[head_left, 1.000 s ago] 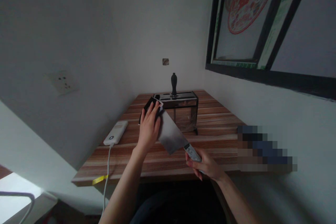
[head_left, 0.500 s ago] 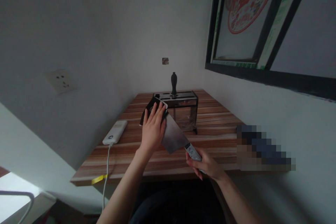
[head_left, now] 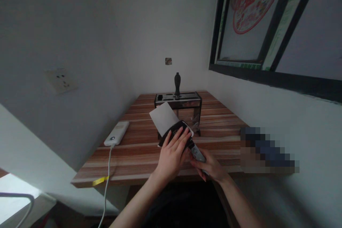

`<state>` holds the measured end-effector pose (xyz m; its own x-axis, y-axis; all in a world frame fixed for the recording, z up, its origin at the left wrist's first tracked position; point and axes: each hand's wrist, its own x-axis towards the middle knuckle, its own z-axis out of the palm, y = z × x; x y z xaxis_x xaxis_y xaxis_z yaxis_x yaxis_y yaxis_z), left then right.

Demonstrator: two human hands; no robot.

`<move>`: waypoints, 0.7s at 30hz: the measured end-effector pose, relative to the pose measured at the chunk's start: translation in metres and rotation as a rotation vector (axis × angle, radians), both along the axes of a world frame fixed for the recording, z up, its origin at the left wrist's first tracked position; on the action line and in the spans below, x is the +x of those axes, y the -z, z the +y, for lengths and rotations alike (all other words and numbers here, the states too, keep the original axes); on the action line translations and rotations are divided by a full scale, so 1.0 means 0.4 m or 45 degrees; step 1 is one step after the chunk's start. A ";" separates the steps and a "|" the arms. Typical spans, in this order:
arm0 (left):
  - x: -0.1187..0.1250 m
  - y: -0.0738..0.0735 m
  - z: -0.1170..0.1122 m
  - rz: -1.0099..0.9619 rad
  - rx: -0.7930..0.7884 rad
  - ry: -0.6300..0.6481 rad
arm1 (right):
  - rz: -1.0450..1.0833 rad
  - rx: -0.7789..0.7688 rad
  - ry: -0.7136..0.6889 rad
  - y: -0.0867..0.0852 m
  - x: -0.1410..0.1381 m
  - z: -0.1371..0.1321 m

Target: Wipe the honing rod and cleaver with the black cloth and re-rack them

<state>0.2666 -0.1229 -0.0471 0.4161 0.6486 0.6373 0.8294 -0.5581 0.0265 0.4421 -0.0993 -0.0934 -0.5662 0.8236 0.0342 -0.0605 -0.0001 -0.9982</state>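
Observation:
A cleaver (head_left: 163, 117) with a broad, pale blade points up and to the left above the table. My right hand (head_left: 210, 166) is closed around its grey patterned handle. My left hand (head_left: 173, 153) holds a dark cloth (head_left: 171, 130) with a pale edge, which is folded over the blade near the handle. The fingers of that hand lie long across the cloth, and its thumb is largely hidden. Behind the blade stands a black-framed knife block (head_left: 187, 104) with clear sides and one black-handled tool (head_left: 177, 84) upright in its top.
The striped wooden table (head_left: 128, 165) fits between two walls. On its left lies a white power bank (head_left: 117, 133) with a cable (head_left: 107, 181) over the front edge, beside a yellow tag (head_left: 100, 181). A blurred-out dark object (head_left: 268, 149) lies at the right edge.
My left hand has slid the cloth down and right along the blade, from the far end to near the handle. The far part of the blade now shows bare. My right hand has barely moved.

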 end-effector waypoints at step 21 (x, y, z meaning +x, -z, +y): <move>0.020 0.001 -0.052 0.022 -0.161 0.150 | 0.041 0.069 -0.008 0.013 0.002 0.001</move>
<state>0.2746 -0.1439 -0.0475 0.5040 0.6694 0.5458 0.7595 -0.6444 0.0889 0.4430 -0.0990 -0.0987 -0.5695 0.8163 0.0971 -0.0929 0.0534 -0.9942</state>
